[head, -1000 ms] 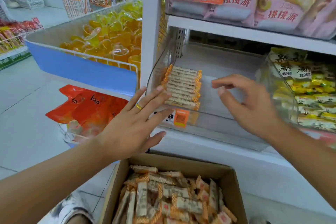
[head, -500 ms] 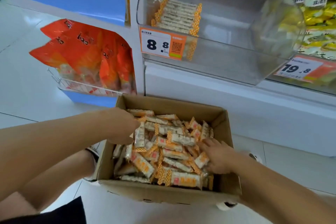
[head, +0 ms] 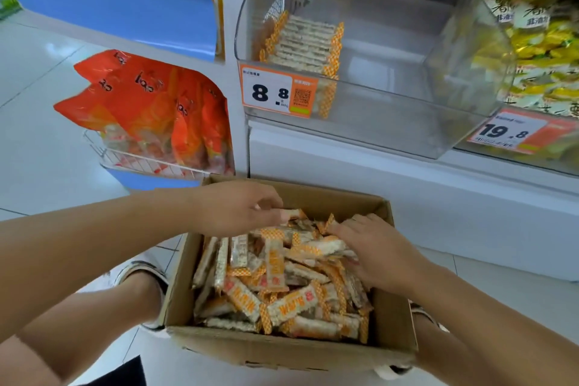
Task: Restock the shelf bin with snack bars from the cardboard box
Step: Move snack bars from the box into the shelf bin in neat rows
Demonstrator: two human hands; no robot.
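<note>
The snack bars (head: 275,288) are lying heaped in the cardboard box (head: 282,351) on the floor, and you are reaching both hands into its far end. Your left hand (head: 238,207) is pinching one bar's end between curled fingers. Your right hand (head: 372,251) is resting on the pile; I cannot tell whether it is gripping anything. Above the box, the clear shelf bin (head: 391,113) is holding one neat row of bars (head: 305,41) behind the 8.8 price tag (head: 275,92).

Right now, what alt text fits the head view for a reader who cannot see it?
Both hands, left hand and right hand, dig into snack bars heaped in a cardboard box on the floor. Above, a clear shelf bin holds one short row of bars.
</note>
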